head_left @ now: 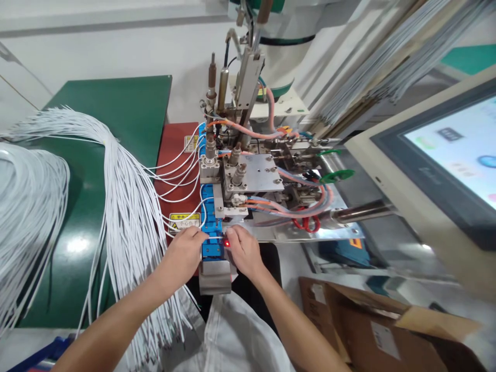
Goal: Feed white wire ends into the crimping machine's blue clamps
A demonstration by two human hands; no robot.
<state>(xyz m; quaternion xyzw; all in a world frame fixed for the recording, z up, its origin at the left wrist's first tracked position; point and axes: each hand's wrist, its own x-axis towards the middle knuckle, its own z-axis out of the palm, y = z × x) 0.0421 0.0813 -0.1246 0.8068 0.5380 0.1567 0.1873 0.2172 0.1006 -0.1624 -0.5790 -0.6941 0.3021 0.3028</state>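
A thin white cable [214,237] lies across the row of blue clamp blocks [211,250] at the machine's front edge. On its left side, my left hand [186,256] is closed in a pinch around it. Its other end runs to the fingertips of my right hand [245,250], which are pressed together there; the very tip is hidden. Just below those fingertips glows a small red light [227,243]. Several more white cables, from the large bundle [124,191] on the left, run into blue blocks farther back.
A machine with a metal plate [258,173], orange hoses and a green-flanged spool [336,166] stands ahead. The green table [127,98] carries a coil of white cable [31,206]. At right are a touch screen [457,150] and a cardboard box [372,330].
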